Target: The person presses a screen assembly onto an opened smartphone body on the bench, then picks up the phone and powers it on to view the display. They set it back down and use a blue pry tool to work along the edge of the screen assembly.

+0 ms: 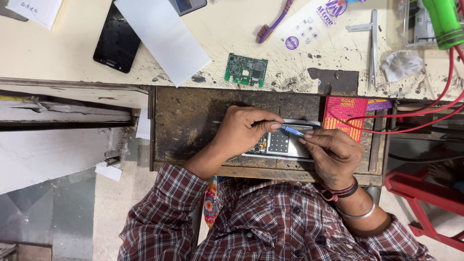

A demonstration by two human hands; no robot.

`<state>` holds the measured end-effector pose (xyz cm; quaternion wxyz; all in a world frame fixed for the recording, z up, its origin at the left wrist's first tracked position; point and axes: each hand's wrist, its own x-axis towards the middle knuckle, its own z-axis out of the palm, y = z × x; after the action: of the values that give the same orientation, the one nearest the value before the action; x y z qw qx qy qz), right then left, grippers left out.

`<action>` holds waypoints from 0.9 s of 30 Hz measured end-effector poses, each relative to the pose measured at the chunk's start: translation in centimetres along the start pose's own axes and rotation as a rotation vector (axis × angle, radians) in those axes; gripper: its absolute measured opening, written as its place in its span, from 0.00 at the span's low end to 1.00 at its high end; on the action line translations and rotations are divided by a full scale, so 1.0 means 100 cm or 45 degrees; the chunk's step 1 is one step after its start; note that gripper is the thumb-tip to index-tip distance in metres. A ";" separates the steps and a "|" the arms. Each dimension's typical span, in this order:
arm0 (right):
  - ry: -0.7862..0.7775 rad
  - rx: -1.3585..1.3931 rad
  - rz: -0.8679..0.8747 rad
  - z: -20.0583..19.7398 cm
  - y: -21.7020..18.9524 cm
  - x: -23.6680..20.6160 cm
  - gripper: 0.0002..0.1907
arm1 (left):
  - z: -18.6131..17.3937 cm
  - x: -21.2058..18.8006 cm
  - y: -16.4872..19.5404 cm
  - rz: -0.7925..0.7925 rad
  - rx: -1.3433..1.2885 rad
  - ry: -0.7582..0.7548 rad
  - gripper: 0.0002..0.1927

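Observation:
An opened phone (282, 143), with its inner board and a dotted metal plate showing, lies on a dark worn pull-out tray (193, 121) under the bench edge. My left hand (241, 130) comes in from the left and pinches the near end of a small blue tool (291, 130) just above the phone. My right hand (331, 152) rests on the phone's right side, and its thumb and forefinger pinch the tool's other end. Both wrists come out of checked sleeves, and the right wrist wears bands and a metal bangle.
On the scratched cream bench lie a green circuit board (245, 69), a black phone (117, 41), a white paper strip (164, 36), a purple toothbrush (273, 21), tweezers (374, 43) and a crumpled tissue (401, 65). A green-handled tool (444, 21) trails red wires. A red packet (344, 116) lies right of the phone.

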<state>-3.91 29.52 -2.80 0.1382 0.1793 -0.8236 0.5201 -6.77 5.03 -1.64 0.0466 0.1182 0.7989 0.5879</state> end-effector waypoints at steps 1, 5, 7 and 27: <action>0.002 0.010 0.004 0.000 0.000 0.000 0.08 | 0.000 0.000 0.000 -0.008 0.007 0.012 0.07; 0.014 0.044 -0.003 0.000 0.001 -0.002 0.09 | 0.000 -0.001 0.000 0.012 -0.036 0.063 0.05; 0.022 0.040 0.021 -0.001 0.003 -0.003 0.08 | -0.001 0.000 -0.002 0.007 -0.059 0.078 0.05; 0.074 0.148 0.133 -0.001 0.013 -0.007 0.08 | -0.035 -0.014 -0.029 -0.006 0.998 0.462 0.10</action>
<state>-3.90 30.22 -4.13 0.1240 0.1287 -0.7958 0.5786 -6.60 0.59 -3.43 -0.1418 0.0197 0.9573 0.2511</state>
